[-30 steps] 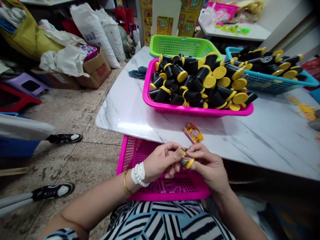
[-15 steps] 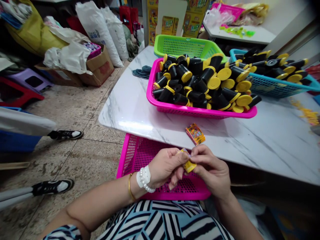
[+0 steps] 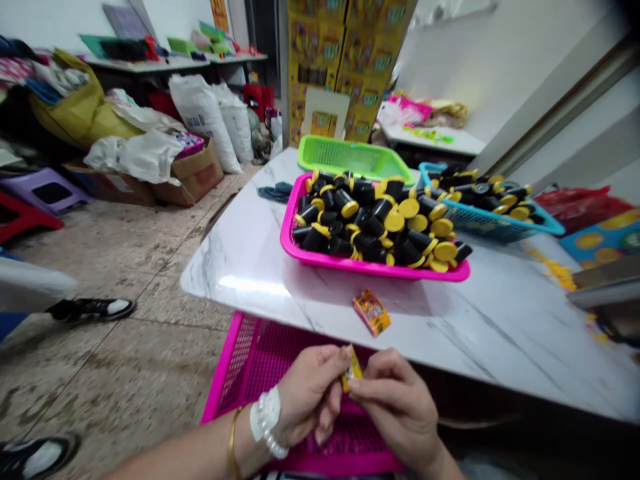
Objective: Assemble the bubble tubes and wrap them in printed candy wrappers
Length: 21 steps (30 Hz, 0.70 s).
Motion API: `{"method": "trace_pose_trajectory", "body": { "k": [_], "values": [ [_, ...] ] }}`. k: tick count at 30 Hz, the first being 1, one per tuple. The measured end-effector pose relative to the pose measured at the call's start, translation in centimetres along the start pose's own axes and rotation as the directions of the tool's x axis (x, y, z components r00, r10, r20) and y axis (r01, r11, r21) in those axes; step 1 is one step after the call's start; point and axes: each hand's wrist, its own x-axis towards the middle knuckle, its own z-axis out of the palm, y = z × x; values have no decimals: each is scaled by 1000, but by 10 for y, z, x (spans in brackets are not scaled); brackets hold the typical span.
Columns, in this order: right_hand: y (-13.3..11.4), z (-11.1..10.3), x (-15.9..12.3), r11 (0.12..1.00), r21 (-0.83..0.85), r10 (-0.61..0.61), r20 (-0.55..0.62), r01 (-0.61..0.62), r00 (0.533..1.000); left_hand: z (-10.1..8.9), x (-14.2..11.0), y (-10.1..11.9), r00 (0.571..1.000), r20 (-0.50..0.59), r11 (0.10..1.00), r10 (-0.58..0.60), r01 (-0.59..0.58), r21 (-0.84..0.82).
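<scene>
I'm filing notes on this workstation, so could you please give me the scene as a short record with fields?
Left hand: fingers pinching a small yellow packet
Right hand: fingers on the same packet
Under the hands: open pink basket
On the table, nearest the hands: stack of colourful packets
Behind the stack: pink tray, heaped with black containers with yellow lids
Farther back: green basket; blue basket with similar containers
Packet print: too blurred to read

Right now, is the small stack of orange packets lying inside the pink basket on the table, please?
No, the orange packets lie on the tabletop, in front of that pink basket.
</scene>
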Motion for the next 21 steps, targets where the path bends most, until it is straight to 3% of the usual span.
{"method": "trace_pose_trajectory", "body": {
  "k": [4,6,9,11,13,15,17,19,20,21],
  "values": [
    [0,-23,16,989,-119,-78,108,91,991,-18,3,0,1000,29,966,-8,0,258],
    [0,-46,36,942,-325,-90,-12,82,996,-26,0,4,998,-48,874,43,-15,486],
    [7,-76,78,739,-669,-193,-319,-76,928,-33,-9,9,934,-140,547,327,-67,835],
    [18,-84,105,628,-767,-154,-292,-135,944,-32,-15,11,894,-49,322,445,-109,941],
    [29,-82,124,496,-842,-51,-274,-214,960,-26,-19,13,868,57,184,493,-168,969],
    [38,-76,135,419,-864,24,-297,-279,955,-16,-18,19,802,179,60,569,-258,964],
    [41,-70,136,442,-847,23,-318,-295,948,-2,-9,29,697,316,-93,644,-338,936],
    [39,-67,129,534,-809,-49,-322,-247,946,11,8,43,611,422,-243,670,-356,902],
    [36,-66,122,587,-782,-101,-329,-211,939,16,20,49,597,445,-298,668,-333,895],
    [33,-65,113,633,-755,-155,-342,-173,927,20,32,55,609,443,-331,658,-295,897]
  ]
}}
